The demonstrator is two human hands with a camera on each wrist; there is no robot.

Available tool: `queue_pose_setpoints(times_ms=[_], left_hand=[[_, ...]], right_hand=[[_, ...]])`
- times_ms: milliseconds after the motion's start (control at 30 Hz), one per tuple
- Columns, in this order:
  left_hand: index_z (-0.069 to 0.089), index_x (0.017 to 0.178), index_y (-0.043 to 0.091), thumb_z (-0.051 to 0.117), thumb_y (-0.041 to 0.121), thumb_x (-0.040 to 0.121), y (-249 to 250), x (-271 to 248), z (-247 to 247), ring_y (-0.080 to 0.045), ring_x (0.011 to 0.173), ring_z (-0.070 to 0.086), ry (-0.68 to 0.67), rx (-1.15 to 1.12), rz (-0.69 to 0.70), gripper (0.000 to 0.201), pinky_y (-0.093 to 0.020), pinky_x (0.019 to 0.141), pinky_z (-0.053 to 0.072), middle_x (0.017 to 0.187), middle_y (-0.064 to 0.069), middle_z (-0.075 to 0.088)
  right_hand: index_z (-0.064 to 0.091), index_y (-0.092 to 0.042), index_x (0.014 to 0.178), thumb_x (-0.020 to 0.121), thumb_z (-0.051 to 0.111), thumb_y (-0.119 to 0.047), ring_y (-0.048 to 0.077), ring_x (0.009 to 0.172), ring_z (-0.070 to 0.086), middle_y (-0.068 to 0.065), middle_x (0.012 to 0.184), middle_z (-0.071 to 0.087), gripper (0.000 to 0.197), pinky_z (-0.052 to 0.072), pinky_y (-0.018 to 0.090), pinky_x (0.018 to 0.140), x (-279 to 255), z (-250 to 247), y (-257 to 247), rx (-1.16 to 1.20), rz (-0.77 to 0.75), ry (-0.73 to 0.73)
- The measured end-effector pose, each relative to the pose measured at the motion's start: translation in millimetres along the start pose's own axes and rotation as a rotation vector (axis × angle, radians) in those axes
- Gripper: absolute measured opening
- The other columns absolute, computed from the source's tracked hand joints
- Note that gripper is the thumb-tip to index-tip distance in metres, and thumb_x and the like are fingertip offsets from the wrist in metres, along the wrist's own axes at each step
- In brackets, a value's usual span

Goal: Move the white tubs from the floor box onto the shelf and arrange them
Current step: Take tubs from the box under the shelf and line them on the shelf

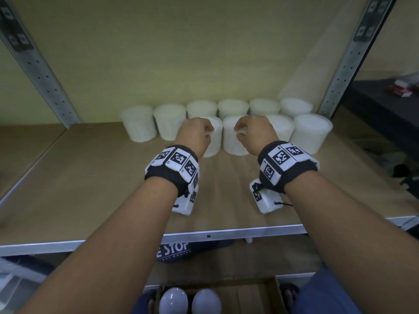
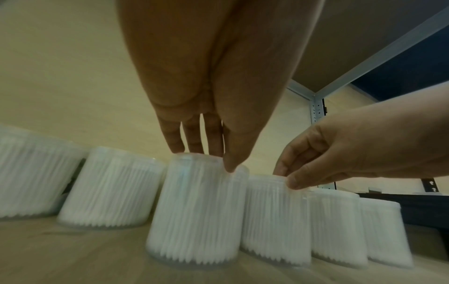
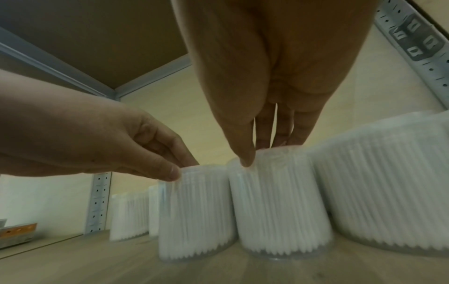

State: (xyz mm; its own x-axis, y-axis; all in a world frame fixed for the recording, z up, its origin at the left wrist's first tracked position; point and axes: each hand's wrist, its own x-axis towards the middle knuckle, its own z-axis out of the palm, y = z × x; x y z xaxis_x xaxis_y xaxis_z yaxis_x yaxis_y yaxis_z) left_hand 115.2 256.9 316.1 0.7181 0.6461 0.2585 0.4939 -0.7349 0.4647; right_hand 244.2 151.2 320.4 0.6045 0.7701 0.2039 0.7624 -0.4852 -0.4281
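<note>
left hand (image 1: pixel 196 132) pinches cotton-swab tub (image 2: pixel 196 209) rim | right hand (image 1: pixel 254 130) pinches neighbouring tub (image 3: pixel 279 203), 3 o'clock | light, slick, tippable: grip the rim

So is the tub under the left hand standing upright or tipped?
Upright, or close to it: in the left wrist view the tub stands base down on the shelf, the left hand pinching its top rim.
</note>
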Motion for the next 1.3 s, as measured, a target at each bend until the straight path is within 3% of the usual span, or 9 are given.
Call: queue_pose_setpoints(times_ms=[100,233,400,633,967,1300], left_hand=[[0.06,0.126,0.011,0.055,0.006,0.091,0,-1,-1,-0.023,0.123,0.053,-0.032,0.033,-0.006,0.036,-0.029,0.103,0.042,0.131,-0.008,0.059],[0.051,0.134,0.011,0.063,0.02,0.088,4,-7,-9,-0.023,0.128,0.048,-0.131,0.054,0.004,0.049,-0.03,0.103,0.039,0.137,-0.008,0.051],[0.049,0.134,0.012,0.063,0.024,0.088,12,-30,-25,-0.023,0.124,0.048,-0.091,0.012,-0.018,0.049,-0.028,0.097,0.04,0.137,-0.009,0.046],[0.052,0.132,0.013,0.063,0.028,0.087,21,-86,-50,-0.021,0.124,0.051,-0.088,0.024,-0.053,0.049,-0.029,0.099,0.043,0.138,-0.006,0.05],[0.052,0.131,0.019,0.061,0.028,0.086,24,-179,-67,-0.019,0.123,0.052,-0.175,0.028,-0.1,0.047,-0.031,0.101,0.043,0.136,-0.005,0.053],[0.053,0.129,0.019,0.062,0.029,0.087,8,-248,-62,-0.019,0.121,0.053,-0.219,0.037,-0.146,0.045,-0.029,0.1,0.042,0.133,-0.003,0.055]], right_hand=[[0.067,-0.013,0.112,0.09,0.057,-0.01,0.026,0.11,0.061,0.009,0.122,0.065,0.025,0.048,0.032,0.095,1,0,0,-0.001,0.001,-0.013],[0.06,-0.012,0.123,0.089,0.057,-0.01,0.026,0.116,0.057,0.011,0.129,0.059,0.035,0.046,0.032,0.096,-6,-3,-5,-0.021,0.001,-0.062],[0.042,-0.007,0.139,0.088,0.061,-0.02,0.028,0.131,0.04,0.014,0.139,0.046,0.056,0.038,0.035,0.106,-36,-12,-13,-0.07,-0.029,-0.077],[0.047,-0.015,0.135,0.087,0.059,-0.022,0.023,0.129,0.041,0.007,0.138,0.045,0.05,0.042,0.039,0.106,-100,-27,-24,-0.035,-0.026,-0.123],[0.051,-0.016,0.132,0.088,0.059,-0.022,0.022,0.126,0.047,0.006,0.135,0.046,0.045,0.044,0.035,0.101,-181,-33,-53,0.006,-0.029,-0.171],[0.054,-0.016,0.127,0.088,0.057,-0.025,0.023,0.126,0.045,0.005,0.13,0.053,0.041,0.043,0.037,0.104,-241,1,-67,-0.009,-0.067,-0.236]])
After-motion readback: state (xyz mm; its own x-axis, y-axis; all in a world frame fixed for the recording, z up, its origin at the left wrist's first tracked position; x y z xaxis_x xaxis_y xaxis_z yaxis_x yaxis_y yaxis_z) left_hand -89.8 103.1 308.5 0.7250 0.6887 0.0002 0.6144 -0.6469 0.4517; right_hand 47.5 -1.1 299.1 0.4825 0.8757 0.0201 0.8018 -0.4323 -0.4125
